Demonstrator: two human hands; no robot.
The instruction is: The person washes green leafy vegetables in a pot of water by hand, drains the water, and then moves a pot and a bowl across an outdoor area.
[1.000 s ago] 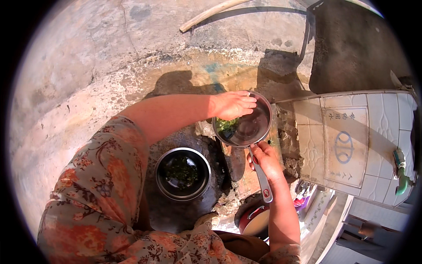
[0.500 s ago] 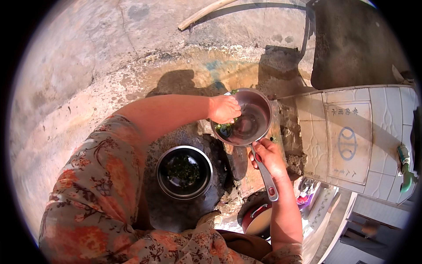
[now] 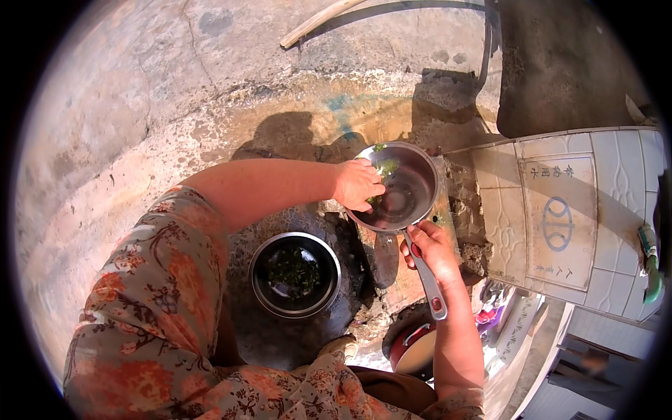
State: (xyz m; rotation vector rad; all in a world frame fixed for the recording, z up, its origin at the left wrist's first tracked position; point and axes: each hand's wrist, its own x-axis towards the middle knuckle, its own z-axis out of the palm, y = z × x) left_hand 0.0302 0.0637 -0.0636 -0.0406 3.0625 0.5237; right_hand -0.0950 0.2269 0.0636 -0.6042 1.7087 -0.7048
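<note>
My right hand [image 3: 435, 253] grips the grey handle [image 3: 429, 283] of a saucepan [image 3: 428, 171], with the fingers wrapped round the end nearest the pan. The pan is tilted, and some clear liquid shows on its bottom. My left hand [image 3: 358, 185] reaches over the pan's left rim with its fingers curled among wet chopped greens [image 3: 386, 166]. Bits of green peek out by its fingertips, but most of what lies under the palm is hidden. Below and to the left, a dark round bowl [image 3: 335, 290] with a shiny rim holds more chopped greens [image 3: 292, 273].
A red pot [image 3: 397, 344] with a tan inside stands near my right forearm. On the right is a white-tiled block [image 3: 619, 189] with a green tap [image 3: 654, 280]. A wooden pole [image 3: 322, 22] lies at the far side. The concrete ground is wet around the bowl.
The saucepan and my right hand have shifted slightly right. My left hand has moved a little right and further over the pan. Greens now show above its fingers rather than below them.
</note>
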